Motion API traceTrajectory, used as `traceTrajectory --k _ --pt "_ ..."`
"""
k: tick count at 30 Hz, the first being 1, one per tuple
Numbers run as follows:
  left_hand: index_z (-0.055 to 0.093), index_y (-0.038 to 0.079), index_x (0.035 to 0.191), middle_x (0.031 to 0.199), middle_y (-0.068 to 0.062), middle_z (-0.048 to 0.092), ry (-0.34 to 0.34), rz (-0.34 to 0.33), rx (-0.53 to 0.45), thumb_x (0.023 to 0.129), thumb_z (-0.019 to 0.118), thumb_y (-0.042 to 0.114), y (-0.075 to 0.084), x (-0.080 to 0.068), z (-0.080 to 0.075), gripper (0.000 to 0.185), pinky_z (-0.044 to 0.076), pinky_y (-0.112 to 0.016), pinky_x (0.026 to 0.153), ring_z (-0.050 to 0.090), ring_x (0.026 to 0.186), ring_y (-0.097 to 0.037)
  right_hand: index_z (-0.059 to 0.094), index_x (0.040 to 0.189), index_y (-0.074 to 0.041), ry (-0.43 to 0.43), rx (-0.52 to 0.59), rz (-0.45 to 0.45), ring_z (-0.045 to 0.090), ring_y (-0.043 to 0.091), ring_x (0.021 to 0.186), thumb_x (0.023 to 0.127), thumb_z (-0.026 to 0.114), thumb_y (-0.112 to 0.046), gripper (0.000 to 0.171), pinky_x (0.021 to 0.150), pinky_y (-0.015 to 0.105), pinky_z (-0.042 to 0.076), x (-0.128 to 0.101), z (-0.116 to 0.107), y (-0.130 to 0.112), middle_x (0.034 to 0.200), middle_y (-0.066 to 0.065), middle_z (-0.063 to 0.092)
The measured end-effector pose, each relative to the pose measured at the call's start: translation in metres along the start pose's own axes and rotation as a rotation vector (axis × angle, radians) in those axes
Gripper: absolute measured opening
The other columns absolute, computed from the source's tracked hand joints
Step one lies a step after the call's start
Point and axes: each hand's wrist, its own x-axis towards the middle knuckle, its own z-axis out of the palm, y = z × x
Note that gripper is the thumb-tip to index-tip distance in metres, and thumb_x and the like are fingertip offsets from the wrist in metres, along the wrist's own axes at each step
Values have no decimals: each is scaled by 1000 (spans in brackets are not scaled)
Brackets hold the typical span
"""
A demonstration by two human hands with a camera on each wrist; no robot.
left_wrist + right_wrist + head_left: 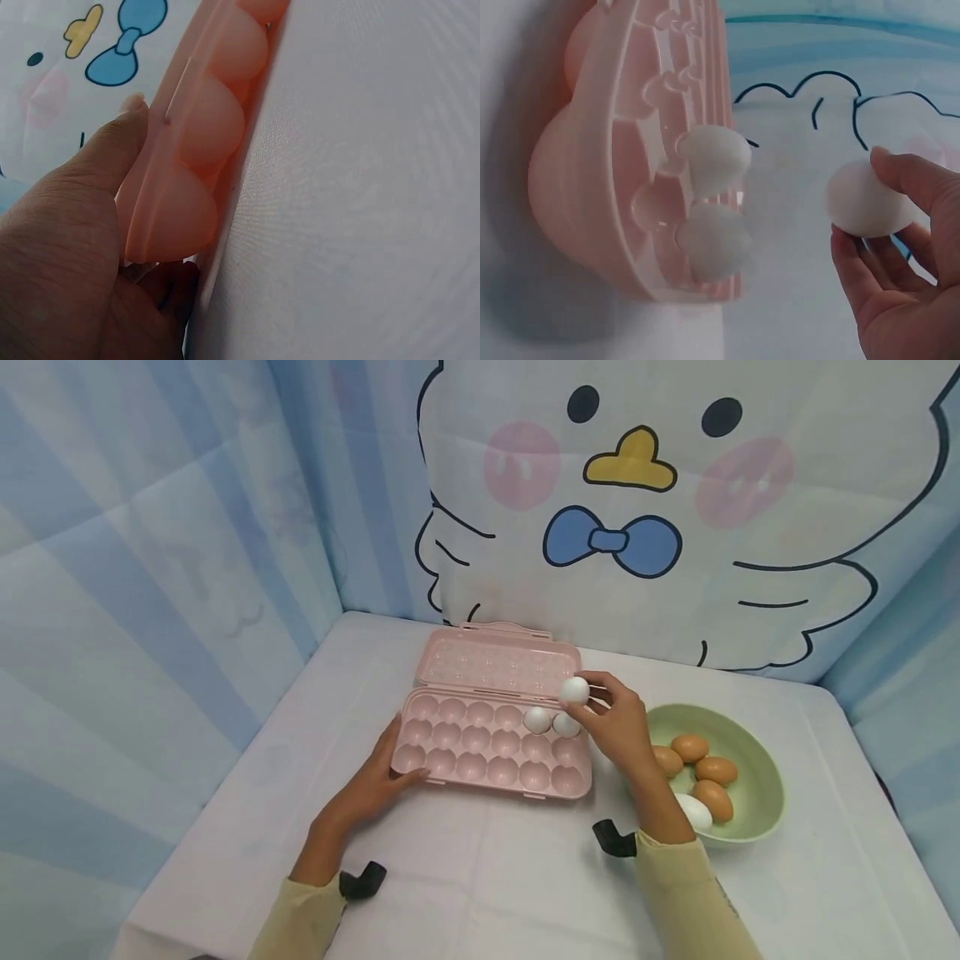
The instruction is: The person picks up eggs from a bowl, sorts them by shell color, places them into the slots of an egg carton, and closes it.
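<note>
A pink egg tray [480, 764] lies open on the white table, its lid [495, 662] folded back. Two white eggs [537, 720] [564, 724] sit side by side in its far row at the right. My right hand [618, 722] pinches a third white egg [575, 691] in its fingertips, just above the tray's far right corner. In the right wrist view that egg [868, 199] hangs clear of the two seated eggs [712, 154]. My left hand [378, 777] holds the tray's near left corner, thumb on its rim [150, 150].
A pale green bowl [757, 760] stands right of the tray with several brown eggs [716, 770] and one white egg [693, 812]. A cartoon-chick cloth hangs behind, and blue striped cloth closes in the sides.
</note>
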Motion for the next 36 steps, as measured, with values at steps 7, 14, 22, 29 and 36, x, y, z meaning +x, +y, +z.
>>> traceTrajectory --k 7,14,22,29,36 --pt "-4 23 168 173 -6 3 4 7 -1 95 75 41 1 1 -1 109 13 -55 123 6 157 -27 66 128 2 -101 90 10 68 31 113 85 86 -3 47 91 27 56 17 30 14 123 19 67" --pt "-4 22 168 173 -7 3 5 2 11 95 75 41 2 2 0 109 12 -56 122 5 157 -29 72 121 -4 -153 44 62 72 29 106 82 89 -7 43 84 29 59 25 47 31 117 13 71" --pt "-5 23 168 173 -5 1 9 -18 25 95 74 42 2 0 2 109 12 -55 123 4 157 -28 76 117 -8 -179 -42 99 74 24 99 78 93 -12 43 84 37 59 26 62 37 110 10 75" --pt "-3 19 168 173 -7 3 23 4 18 96 75 41 2 -1 1 108 12 -57 122 5 157 -30 78 116 -20 -176 -251 99 70 17 100 76 94 -28 44 91 45 49 26 69 36 103 -3 77" --pt "-4 16 167 173 -10 1 -1 9 26 97 73 41 2 0 1 107 12 -58 122 4 157 -32 79 113 -33 -178 -333 188 63 18 97 75 94 -30 41 90 44 46 19 71 31 103 -12 72"
